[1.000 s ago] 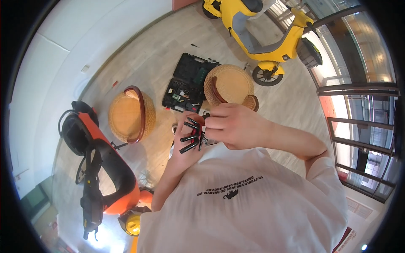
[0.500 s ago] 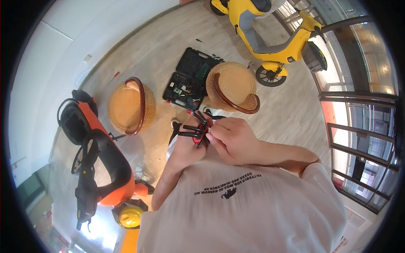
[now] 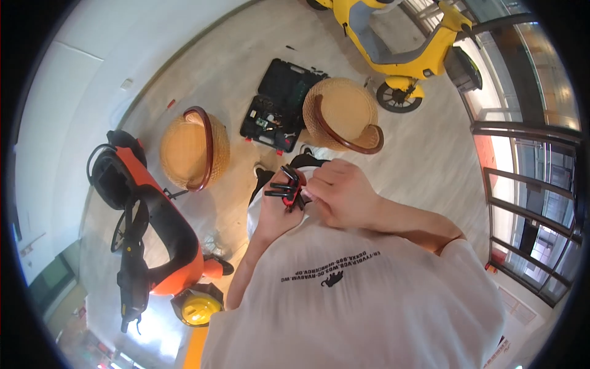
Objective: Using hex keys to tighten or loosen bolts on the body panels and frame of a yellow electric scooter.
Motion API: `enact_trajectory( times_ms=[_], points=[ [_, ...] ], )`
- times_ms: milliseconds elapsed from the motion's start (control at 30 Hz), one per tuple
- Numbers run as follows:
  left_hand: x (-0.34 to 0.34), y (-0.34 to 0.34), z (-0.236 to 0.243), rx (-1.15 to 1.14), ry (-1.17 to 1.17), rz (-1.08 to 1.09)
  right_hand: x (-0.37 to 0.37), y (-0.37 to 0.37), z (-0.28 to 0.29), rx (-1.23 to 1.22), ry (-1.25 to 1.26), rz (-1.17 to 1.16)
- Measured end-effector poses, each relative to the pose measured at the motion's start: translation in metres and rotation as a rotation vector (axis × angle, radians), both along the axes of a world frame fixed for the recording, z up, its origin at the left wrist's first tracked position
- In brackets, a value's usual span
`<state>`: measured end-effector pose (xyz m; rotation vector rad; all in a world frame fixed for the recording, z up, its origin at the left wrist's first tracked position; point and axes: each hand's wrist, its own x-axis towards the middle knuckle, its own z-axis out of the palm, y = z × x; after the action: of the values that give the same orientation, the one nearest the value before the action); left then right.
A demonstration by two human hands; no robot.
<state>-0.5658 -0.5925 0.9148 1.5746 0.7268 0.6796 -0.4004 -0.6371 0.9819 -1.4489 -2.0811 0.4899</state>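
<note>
In front of my white shirt, my left hand (image 3: pixel 279 212) is wrapped round a hex key set (image 3: pixel 292 192). Its holder is red, and several bent black keys fan out of it to the left and upward. From the other side my right hand (image 3: pixel 342 192) closes on the set, thumb and curled fingers pinched at the holder's right edge. The curled fingers hide exactly which part they grip. Beyond my hands, an open black tool case (image 3: pixel 279 104) lies on the floor with small tools inside.
Two woven chairs with brown wooden rails flank the case, one left (image 3: pixel 184 154) and one right (image 3: pixel 344 114). An orange scooter (image 3: pixel 190 258) stands at left with a yellow helmet (image 3: pixel 200 309) near it. A yellow scooter (image 3: pixel 405 71) is at the far right. Glass-paned doors (image 3: pixel 534 203) line the right.
The view has shifted a little, so the chairs, case and scooters sit in slightly different places. Both hands keep hold of the hex key set, with only slight movement.
</note>
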Motion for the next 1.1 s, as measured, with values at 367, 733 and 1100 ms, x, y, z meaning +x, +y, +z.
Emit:
enact_trajectory(
  times_ms=[367, 733, 1100],
  points=[
    [-0.009, 0.025, 0.012, -0.483, -0.061, -0.212, 0.015, 0.007, 0.001, -0.124, 0.022, -0.011],
    [-0.022, 0.020, 0.024, -1.121, -0.318, -0.612, 0.021, 0.007, 0.015, -0.192, -0.012, 0.203],
    [-0.022, 0.016, 0.018, -1.105, -0.269, -0.605, 0.014, -0.004, 0.030, -0.474, -0.136, -0.022]
  ],
)
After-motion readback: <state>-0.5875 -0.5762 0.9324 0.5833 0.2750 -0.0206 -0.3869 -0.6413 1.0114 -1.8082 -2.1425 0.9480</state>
